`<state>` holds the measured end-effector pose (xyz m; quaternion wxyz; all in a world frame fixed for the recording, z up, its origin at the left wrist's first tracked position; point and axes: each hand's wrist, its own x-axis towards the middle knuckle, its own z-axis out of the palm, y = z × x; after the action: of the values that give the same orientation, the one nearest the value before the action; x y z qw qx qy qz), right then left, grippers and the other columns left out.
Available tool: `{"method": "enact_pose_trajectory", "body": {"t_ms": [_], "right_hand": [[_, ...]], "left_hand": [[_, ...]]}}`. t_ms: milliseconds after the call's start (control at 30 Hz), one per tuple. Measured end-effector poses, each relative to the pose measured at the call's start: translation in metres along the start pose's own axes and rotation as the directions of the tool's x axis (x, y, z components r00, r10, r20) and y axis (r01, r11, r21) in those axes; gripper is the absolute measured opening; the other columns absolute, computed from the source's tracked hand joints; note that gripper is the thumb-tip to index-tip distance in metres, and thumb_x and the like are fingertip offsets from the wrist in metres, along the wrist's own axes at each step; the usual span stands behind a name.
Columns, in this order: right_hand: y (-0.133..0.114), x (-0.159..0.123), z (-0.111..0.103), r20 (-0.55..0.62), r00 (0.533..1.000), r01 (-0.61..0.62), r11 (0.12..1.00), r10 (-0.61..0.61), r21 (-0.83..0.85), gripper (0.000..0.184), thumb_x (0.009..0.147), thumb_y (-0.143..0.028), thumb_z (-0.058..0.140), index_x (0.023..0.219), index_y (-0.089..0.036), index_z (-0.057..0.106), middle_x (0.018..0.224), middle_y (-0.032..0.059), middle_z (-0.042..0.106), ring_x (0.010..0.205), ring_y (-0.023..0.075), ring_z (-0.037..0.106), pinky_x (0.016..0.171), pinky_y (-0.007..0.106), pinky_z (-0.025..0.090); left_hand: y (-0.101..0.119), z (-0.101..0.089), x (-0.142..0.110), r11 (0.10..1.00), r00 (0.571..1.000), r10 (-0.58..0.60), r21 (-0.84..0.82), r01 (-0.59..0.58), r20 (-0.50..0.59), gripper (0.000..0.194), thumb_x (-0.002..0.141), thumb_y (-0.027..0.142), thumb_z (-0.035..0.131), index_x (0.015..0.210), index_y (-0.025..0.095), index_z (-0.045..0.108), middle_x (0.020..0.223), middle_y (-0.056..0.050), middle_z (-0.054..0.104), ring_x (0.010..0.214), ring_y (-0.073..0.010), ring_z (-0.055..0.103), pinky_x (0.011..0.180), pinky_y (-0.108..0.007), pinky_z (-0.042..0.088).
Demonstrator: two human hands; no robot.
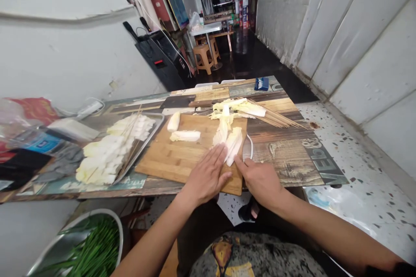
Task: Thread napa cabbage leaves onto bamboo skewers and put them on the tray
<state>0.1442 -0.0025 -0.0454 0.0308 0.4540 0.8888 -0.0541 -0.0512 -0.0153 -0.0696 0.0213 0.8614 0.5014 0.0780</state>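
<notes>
The left hand (209, 173) partly hides the cabbage leaves (234, 140).

Even, cool light brightens the pale wall (58, 52) and my hands, while the far room sinks into shadow. Soft glare shines off the dark floor (242, 58); I see stretching and blur toward the left edge.

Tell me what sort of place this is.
Probably the prep corner of a small eatery or snack shop, though no sign confirms it: cabbage laid out in bulk on a tray, a fan of thin skewers, and plastic stools further back.
</notes>
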Motion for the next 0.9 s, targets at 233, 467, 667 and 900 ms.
{"method": "enact_pose_trajectory", "body": {"t_ms": [233,467,667,900], "right_hand": [[-0.010,-0.006,0.006,-0.001,1.000,-0.029,0.999,0.029,0.043,0.048,0.093,-0.014,0.036,0.140,-0.008,0.042,0.098,0.0163,0.068,0.075,0.0241,0.068,0.058,0.031,0.045],[0.034,0.011,0.017,-0.094,0.987,0.139,0.984,-0.129,0.107,0.043,0.093,-0.021,0.046,0.135,-0.023,0.051,0.098,0.0069,0.071,0.083,0.0195,0.066,0.064,0.027,0.041],[0.034,0.006,0.022,-0.161,0.980,0.140,0.983,-0.120,0.121,0.042,0.090,-0.017,0.046,0.132,-0.019,0.055,0.093,0.0095,0.072,0.077,0.0198,0.065,0.061,0.027,0.038],[0.038,0.004,0.030,-0.182,0.969,0.199,0.967,-0.170,0.157,0.039,0.091,-0.020,0.048,0.129,-0.023,0.057,0.100,0.0058,0.073,0.085,0.0176,0.066,0.067,0.025,0.041]], "left_hand": [[0.001,0.001,0.001,1.000,0.999,0.007,-0.022,-0.008,-0.039,0.063,0.097,0.046,0.032,0.148,0.010,0.026,0.154,-0.018,0.030,0.144,-0.0246,0.025,0.117,-0.045,0.027],[0.005,0.004,0.000,0.997,0.998,-0.001,0.081,0.007,-0.067,0.059,0.098,0.043,0.031,0.145,0.007,0.032,0.151,-0.017,0.035,0.143,-0.0246,0.029,0.119,-0.046,0.022],[0.012,0.006,0.000,0.993,0.995,-0.047,0.100,0.056,-0.089,0.060,0.098,0.044,0.030,0.147,0.009,0.029,0.151,-0.016,0.036,0.142,-0.0245,0.031,0.119,-0.047,0.019],[0.012,-0.001,-0.004,0.995,0.999,-0.041,0.092,0.043,-0.022,0.059,0.099,0.044,0.028,0.150,0.014,0.022,0.153,-0.012,0.034,0.143,-0.0232,0.029,0.120,-0.052,0.007]]}}
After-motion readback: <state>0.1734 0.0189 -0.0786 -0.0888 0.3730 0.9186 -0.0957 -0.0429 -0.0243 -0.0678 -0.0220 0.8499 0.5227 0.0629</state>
